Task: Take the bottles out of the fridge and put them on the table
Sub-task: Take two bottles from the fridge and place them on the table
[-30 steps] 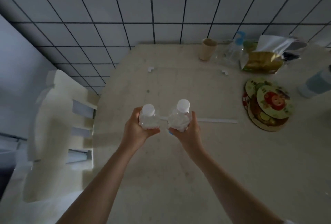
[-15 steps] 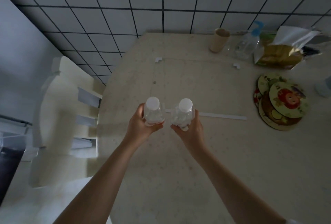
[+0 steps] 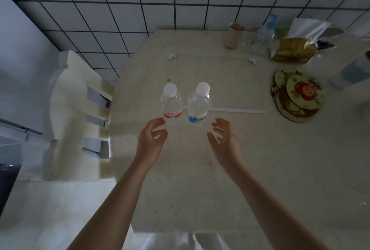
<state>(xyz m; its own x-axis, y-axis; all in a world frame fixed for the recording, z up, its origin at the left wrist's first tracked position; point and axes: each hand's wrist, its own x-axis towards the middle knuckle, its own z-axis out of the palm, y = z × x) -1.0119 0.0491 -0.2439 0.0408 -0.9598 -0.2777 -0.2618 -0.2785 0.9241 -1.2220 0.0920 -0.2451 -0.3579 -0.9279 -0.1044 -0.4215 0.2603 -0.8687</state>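
Observation:
Two clear plastic bottles with white caps stand upright side by side on the beige table (image 3: 200,169). The left bottle (image 3: 171,105) has a red label, the right bottle (image 3: 198,105) a blue one. My left hand (image 3: 152,139) hovers just in front of the red-label bottle, fingers loosely curved, holding nothing. My right hand (image 3: 224,137) is a little in front and to the right of the blue-label bottle, fingers relaxed and apart from it.
A pale chair (image 3: 66,113) stands at the table's left edge. At the back right are a paper cup (image 3: 233,34), a spray bottle (image 3: 262,39) and a gold bag (image 3: 294,49). Round picture coasters (image 3: 296,97) lie at the right; a white strip (image 3: 238,110) crosses the table.
Both hands have let go of the bottles and drawn back towards me. The bottles now stand on the table by themselves.

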